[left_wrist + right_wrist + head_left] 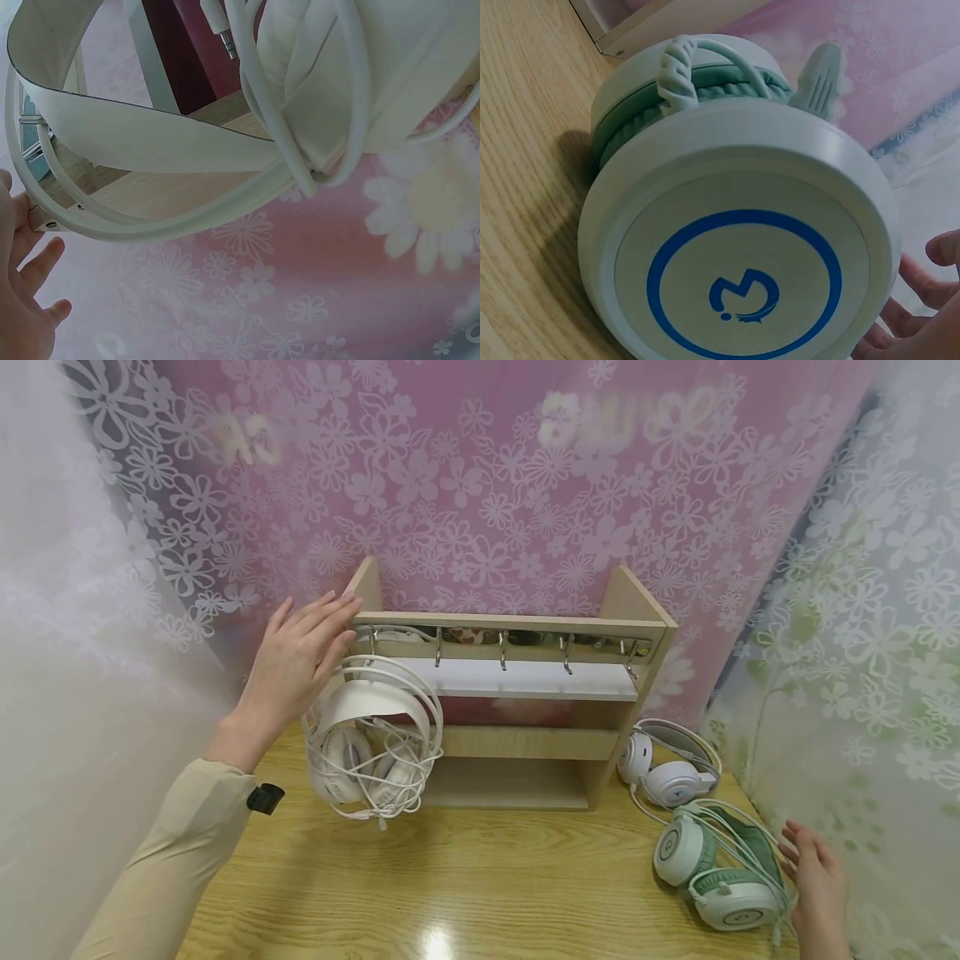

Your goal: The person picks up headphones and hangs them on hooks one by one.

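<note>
My left hand rests with extended fingers on the upper left corner of a wooden rack. Just beside it, white headphones hang from the rack's leftmost hook, their white cable looped around them. The left wrist view shows their headband close up, with the left hand at the rack's edge. At the far right, my right hand is beside green-and-white headphones lying on the table. Its fingers are slightly bent near an ear cup; I cannot tell whether they touch it.
White headphones with a grey headband lie on the wooden table beside the rack's right side. Several metal hooks line the rack's top bar. Behind stands a pink flowered curtain; a pale flowered one borders the right.
</note>
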A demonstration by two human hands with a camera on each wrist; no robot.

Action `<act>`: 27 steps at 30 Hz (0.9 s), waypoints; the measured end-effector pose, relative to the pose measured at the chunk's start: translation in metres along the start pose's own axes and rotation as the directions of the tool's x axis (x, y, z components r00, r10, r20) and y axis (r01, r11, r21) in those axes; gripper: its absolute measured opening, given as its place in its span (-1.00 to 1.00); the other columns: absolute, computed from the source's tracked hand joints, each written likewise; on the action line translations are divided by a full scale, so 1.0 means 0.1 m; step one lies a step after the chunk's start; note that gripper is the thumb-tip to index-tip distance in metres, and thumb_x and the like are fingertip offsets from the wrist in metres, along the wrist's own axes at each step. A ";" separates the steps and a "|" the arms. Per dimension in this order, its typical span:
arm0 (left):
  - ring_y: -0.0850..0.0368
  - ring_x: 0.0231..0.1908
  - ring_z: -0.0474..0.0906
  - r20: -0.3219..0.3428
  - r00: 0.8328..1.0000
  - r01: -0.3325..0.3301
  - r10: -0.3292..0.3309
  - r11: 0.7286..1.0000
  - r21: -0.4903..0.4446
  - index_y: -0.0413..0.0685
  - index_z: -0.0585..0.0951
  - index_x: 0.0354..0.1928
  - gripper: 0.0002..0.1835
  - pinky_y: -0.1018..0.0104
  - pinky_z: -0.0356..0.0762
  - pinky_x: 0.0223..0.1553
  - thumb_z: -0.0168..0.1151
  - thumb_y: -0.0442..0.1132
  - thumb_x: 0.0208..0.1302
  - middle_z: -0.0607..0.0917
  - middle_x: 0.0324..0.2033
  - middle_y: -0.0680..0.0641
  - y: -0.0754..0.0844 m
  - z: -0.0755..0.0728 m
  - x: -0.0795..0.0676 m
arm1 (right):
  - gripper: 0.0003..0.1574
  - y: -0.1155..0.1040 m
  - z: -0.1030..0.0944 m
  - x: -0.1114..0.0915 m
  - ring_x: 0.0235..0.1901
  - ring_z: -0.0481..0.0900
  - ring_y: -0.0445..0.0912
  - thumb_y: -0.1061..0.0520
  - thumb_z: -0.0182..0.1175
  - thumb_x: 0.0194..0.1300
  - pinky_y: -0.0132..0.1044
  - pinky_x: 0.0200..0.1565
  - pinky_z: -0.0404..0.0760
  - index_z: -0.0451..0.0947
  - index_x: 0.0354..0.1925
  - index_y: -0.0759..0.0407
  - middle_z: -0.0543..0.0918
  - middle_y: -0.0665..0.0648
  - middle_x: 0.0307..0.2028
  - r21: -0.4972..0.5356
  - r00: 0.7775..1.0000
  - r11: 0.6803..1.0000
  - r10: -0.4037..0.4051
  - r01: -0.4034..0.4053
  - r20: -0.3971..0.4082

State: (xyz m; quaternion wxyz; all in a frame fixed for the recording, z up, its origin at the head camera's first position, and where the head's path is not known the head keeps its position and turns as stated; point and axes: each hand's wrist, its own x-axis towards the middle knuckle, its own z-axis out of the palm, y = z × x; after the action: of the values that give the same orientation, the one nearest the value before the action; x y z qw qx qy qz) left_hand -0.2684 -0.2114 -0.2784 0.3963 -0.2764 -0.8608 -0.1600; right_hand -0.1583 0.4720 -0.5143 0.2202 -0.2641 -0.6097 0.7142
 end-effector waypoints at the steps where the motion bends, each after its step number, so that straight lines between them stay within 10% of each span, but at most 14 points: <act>1: -0.11 0.41 0.36 0.001 1.000 0.000 0.000 1.000 0.000 0.00 0.49 0.41 -0.53 -0.13 -0.09 0.54 0.14 -0.17 0.51 0.54 0.34 -0.12 0.00 0.00 0.00 | -0.78 0.07 -0.05 0.07 -0.38 0.63 -0.44 -0.15 0.12 0.51 -0.58 -0.38 0.58 0.68 -0.05 -0.29 0.67 -0.41 -0.34 0.001 1.000 1.000 -0.013 0.013 0.007; 13: -0.11 0.42 0.35 0.001 1.000 0.002 -0.002 1.000 -0.001 0.01 0.48 0.41 -0.53 -0.12 -0.11 0.55 0.13 -0.14 0.53 0.53 0.35 -0.12 0.00 0.01 0.00 | -0.56 0.49 -0.36 0.59 -0.33 0.61 -0.42 -0.22 0.17 0.44 -0.53 -0.46 0.55 0.60 0.21 -0.22 0.66 -0.42 -0.30 -0.016 0.998 0.998 0.062 -0.062 -0.024; 19: -0.11 0.42 0.35 0.002 1.000 0.007 -0.007 1.000 -0.002 0.01 0.48 0.41 -0.53 -0.11 -0.11 0.55 0.12 -0.14 0.53 0.53 0.35 -0.12 0.00 0.01 0.00 | -0.83 0.31 -0.25 0.31 -0.38 0.61 -0.43 -0.16 0.15 0.49 -0.55 -0.43 0.56 0.68 -0.12 -0.34 0.66 -0.41 -0.37 -0.015 0.999 0.999 0.035 -0.035 0.016; 27: -0.11 0.41 0.36 0.003 1.000 0.012 -0.012 1.000 -0.002 0.01 0.48 0.41 -0.54 -0.11 -0.11 0.55 0.12 -0.15 0.53 0.54 0.34 -0.13 0.01 0.01 0.00 | -0.65 -0.04 0.00 -0.12 -0.41 0.54 -0.45 -0.04 0.01 0.58 -0.60 -0.39 0.53 0.65 -0.29 -0.40 0.61 -0.43 -0.44 -0.040 0.991 0.990 0.131 -0.132 -0.022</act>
State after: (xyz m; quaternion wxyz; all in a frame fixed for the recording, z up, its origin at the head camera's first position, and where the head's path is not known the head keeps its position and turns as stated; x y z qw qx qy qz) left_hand -0.2685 -0.2104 -0.2785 0.3936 -0.2721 -0.8629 -0.1629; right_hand -0.1488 0.4647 -0.5093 0.1730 -0.3149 -0.6034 0.7119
